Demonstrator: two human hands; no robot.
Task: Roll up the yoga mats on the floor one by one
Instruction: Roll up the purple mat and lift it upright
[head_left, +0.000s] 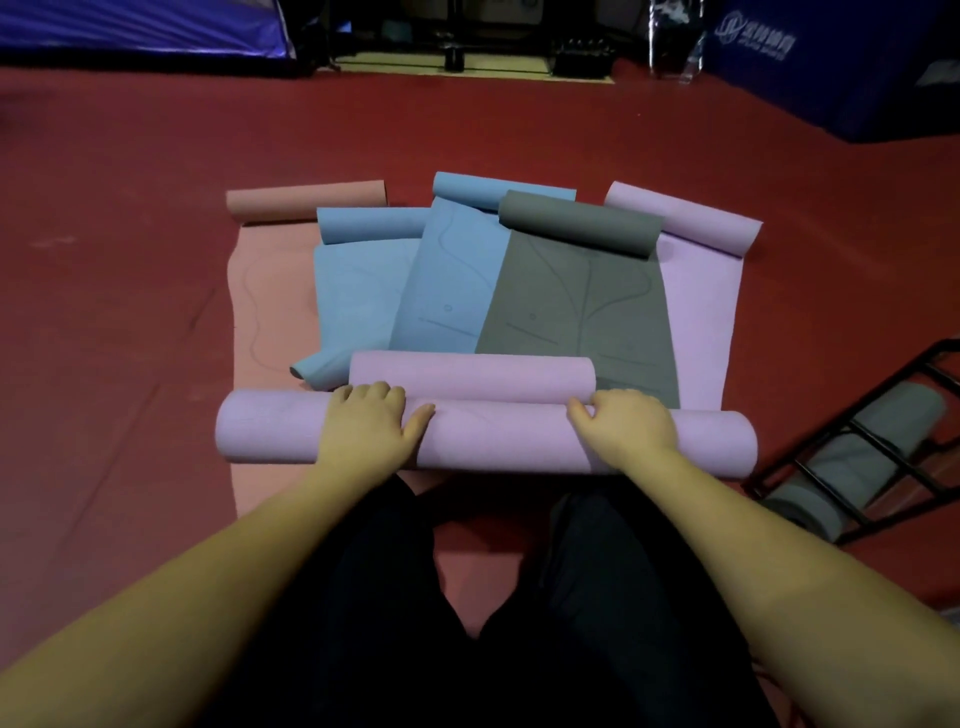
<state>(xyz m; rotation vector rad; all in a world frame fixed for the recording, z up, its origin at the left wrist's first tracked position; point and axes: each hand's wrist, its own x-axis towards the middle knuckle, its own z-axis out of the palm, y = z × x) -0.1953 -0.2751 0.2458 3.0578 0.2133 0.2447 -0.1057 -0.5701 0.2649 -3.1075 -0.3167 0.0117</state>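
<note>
on the red floor (130, 291), left to right: salmon mat (270, 306) part unrolled at the left edge of the pile, two blue mats (358, 291) overlapping it, grey mat (582, 301) next, lilac mat (696, 312) at the right edge. nearest, across the pile's front edge, thick pink roll (488, 441), with left hand (371, 423) and right hand (623, 423) pressed on top, fingers curled over its far side. far right, black rack (857, 447) holding a rolled grey mat.

red floor (130, 234), salmon mat (270, 322) spread flat, black rack (883, 447)
</note>
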